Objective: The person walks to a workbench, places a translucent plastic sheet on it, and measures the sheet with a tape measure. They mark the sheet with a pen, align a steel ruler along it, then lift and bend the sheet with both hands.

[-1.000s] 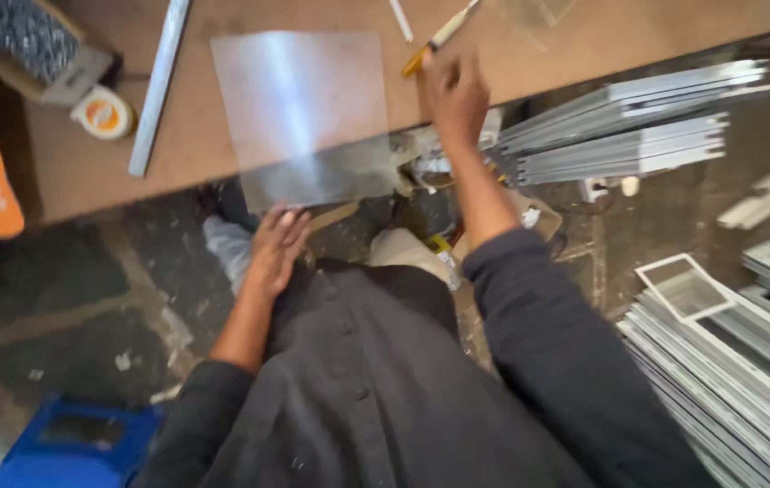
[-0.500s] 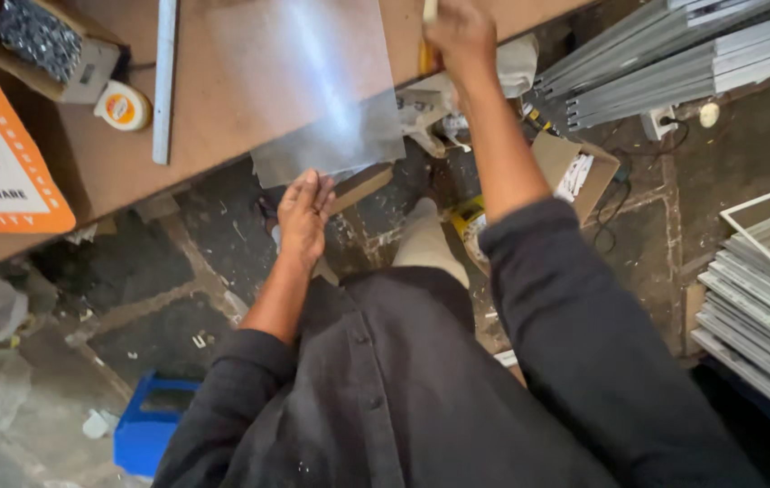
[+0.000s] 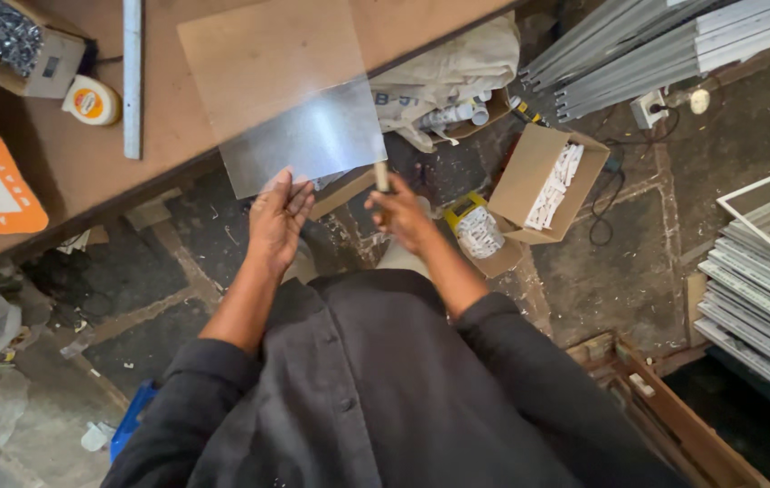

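nearest us, our dark grey buttoned cloth sleeves fill six o'clock. just above, our left hand (image 3: 278,217) lies flat and spread, fingers touching the near edge of the clear textured glass sheet (image 3: 290,95), nothing clasped. our right hand (image 3: 400,212), at one o'clock from the left, is closed round a slim pale stick-like tool (image 3: 382,175), held upright; its tip we cannot make out. the sheet overhangs the near edge of the brown wooden workbench (image 3: 177,172), its far part lying on the top.

judgement: we would press the palm flat and keep the overhanging part supported, since the thin brittle pane could flex or slip.

materials: the pane is frosty and pebbled where light catches it. at ten o'clock on the bench, a long metal ruler (image 3: 133,77) and a round white glue bottle (image 3: 91,100). at two o'clock on the stained stone floor, an open cardboard box (image 3: 538,176) of white parts; further, grey metal frame lengths (image 3: 656,45).
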The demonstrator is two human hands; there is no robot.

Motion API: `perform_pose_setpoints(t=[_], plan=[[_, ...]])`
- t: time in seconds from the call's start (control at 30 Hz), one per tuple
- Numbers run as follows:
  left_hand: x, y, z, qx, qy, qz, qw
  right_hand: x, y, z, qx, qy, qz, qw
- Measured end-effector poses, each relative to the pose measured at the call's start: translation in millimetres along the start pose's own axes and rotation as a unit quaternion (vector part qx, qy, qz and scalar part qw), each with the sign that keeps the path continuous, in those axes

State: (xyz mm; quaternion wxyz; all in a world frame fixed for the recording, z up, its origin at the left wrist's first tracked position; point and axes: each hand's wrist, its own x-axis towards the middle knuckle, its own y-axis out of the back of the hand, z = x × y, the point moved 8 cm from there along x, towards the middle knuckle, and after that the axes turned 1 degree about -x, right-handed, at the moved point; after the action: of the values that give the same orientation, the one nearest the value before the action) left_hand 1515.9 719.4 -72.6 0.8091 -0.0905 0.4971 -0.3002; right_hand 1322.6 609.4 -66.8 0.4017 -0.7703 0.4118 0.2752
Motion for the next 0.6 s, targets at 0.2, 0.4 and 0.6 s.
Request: perform_pose_setpoints(t=[0.2,0.4,0.6], plan=[[-7,2,-7,0.001,0.014,-0.014,1.000,29,-47,-28,0.020,0.170,-0.028,0.985],[-15,16,-9,-0.002,0.020,-0.015,1.000,27,-48,-47,0.042,0.171,-0.006,0.984],[-18,19,-12,0.005,0.025,-0.011,1.000,29,-37,-38,0.056,0.156,-0.017,0.986]])
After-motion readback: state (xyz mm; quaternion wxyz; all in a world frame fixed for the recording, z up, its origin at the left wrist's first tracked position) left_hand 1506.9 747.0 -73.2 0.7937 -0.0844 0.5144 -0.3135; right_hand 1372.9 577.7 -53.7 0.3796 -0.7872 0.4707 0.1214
